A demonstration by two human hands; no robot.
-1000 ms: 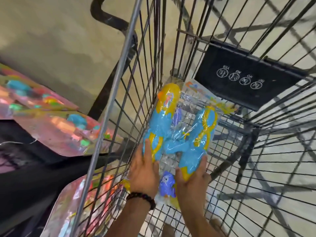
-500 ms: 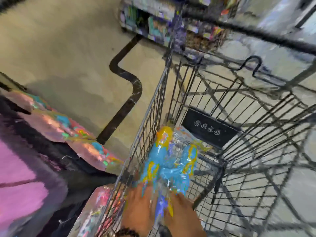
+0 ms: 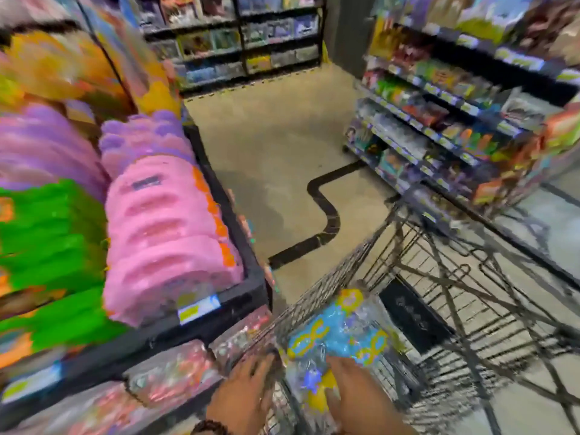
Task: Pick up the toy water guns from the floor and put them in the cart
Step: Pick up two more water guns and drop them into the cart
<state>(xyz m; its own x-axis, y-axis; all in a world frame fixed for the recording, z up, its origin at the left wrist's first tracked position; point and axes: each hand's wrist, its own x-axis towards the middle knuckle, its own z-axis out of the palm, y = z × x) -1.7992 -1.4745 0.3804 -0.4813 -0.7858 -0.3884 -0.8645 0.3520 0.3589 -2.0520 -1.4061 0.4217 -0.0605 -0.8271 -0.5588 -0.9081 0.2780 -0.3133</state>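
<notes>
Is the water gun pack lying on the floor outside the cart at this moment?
No. The water gun pack sits inside the wire cart, with the right hand on its near end.

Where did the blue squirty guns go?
The water gun pack sits inside the cart, at the bottom middle of the head view, under the right hand, beside the pink toys.

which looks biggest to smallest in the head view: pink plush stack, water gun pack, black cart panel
1. pink plush stack
2. water gun pack
3. black cart panel, smallest, though it lies farther from the camera, so true size is unsure.
</notes>
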